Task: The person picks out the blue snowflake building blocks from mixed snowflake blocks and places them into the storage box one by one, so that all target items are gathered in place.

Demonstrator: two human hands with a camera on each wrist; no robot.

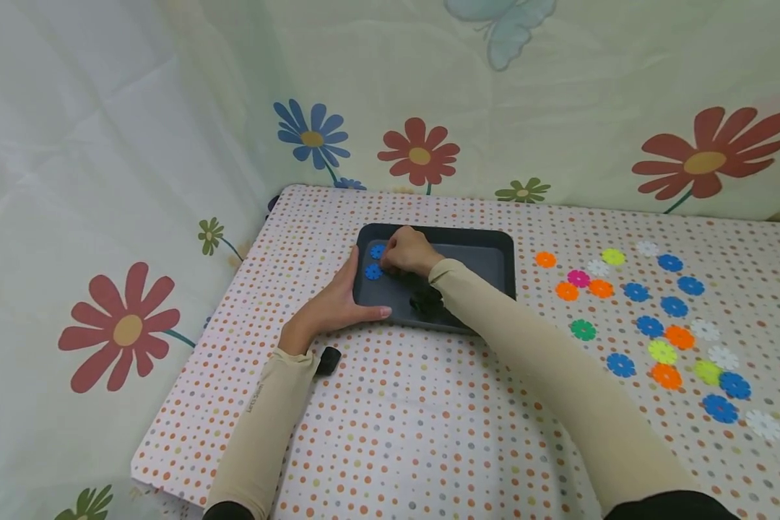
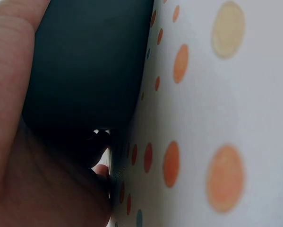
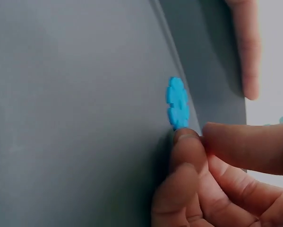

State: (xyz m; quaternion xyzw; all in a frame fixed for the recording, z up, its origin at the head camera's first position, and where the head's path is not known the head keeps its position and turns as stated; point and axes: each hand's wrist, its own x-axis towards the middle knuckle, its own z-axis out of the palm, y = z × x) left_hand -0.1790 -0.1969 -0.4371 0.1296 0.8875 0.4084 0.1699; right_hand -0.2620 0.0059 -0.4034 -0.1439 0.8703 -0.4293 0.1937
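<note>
A dark grey baking tray (image 1: 477,254) lies on the table. My left hand (image 1: 338,300) rests against its near left corner, fingers straight along the left side and thumb along the near edge. In the left wrist view the tray's outer wall (image 2: 89,61) is beside that hand. Two blue flower-shaped discs (image 1: 373,271) lie in a line by the tray's left wall. Over the tray floor, my right hand (image 1: 411,253) has its fingers curled and pinches at the edge of a blue disc (image 3: 178,101). The fingertips partly cover that edge.
To the tray's right, several loose flower discs in blue (image 1: 674,306), orange (image 1: 679,337), yellow (image 1: 662,352), white (image 1: 724,357), pink (image 1: 578,278) and green (image 1: 583,330) are scattered on the dotted tablecloth (image 1: 416,433). A flowered curtain (image 1: 559,108) hangs behind the table.
</note>
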